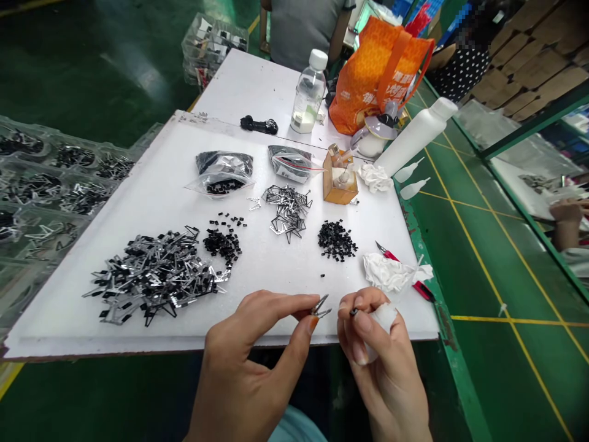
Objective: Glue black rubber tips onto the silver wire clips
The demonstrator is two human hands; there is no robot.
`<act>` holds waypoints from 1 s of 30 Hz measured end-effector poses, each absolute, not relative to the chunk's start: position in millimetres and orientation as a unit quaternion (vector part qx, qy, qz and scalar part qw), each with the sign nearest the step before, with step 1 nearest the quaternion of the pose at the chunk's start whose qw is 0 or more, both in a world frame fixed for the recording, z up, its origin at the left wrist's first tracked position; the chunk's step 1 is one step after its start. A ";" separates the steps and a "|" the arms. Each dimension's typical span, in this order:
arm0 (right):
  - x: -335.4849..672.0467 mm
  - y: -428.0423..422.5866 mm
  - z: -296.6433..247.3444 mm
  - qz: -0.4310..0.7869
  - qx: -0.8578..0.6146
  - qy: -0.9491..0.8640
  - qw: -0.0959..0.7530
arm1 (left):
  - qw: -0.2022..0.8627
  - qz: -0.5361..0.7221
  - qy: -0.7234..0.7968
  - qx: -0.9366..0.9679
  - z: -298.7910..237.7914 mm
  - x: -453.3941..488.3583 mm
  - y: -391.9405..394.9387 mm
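Note:
My left hand [257, 356] pinches a small bent metal clip [321, 306] between thumb and forefinger at the near edge of the white foam board [151, 190]. Just to its right, my right hand [381, 362] pinches a tiny black piece [353, 312] at its fingertips, with a wad of white tissue [384, 316] tucked in the fingers. The two hands sit close together, clip and black piece almost touching. A large heap of metal clips [154, 276] lies left of the hands. Small black pieces form piles [337, 239] further back on the board.
A smaller clip pile [288, 209], two plastic bags [223, 172], a small brown box with vials [339, 178], crumpled tissue [391, 273] and a red craft knife [405, 270] lie on the board. A water bottle [309, 92], an orange bag [381, 73] and a white bottle [416, 135] stand behind. Other people work nearby.

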State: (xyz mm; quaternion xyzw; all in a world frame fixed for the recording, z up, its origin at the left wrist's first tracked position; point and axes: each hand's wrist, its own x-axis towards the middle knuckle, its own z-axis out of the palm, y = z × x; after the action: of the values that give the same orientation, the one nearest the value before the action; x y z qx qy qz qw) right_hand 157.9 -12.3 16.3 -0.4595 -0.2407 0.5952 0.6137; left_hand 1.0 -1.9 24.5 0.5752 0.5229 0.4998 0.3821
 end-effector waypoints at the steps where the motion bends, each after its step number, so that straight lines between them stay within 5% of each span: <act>1: 157.6 -12.2 16.3 0.600 -0.457 -0.243 0.611 | 0.381 0.501 0.520 0.578 24.7 0.8 -2.5; 16: 164.4 -19.3 -5.6 0.486 -0.506 -0.450 0.553 | 0.322 0.490 0.508 0.631 21.2 3.5 -7.0; 30: 169.4 -19.5 -0.9 0.507 -0.494 -0.449 0.546 | 0.297 0.445 0.505 0.678 23.5 4.4 -12.7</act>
State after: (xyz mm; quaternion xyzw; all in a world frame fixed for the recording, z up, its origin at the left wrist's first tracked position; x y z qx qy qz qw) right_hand 169.4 -19.5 -0.9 -0.4943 -0.4489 0.5066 0.5455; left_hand 4.4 -12.7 23.5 0.6777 0.5052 0.4445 0.2965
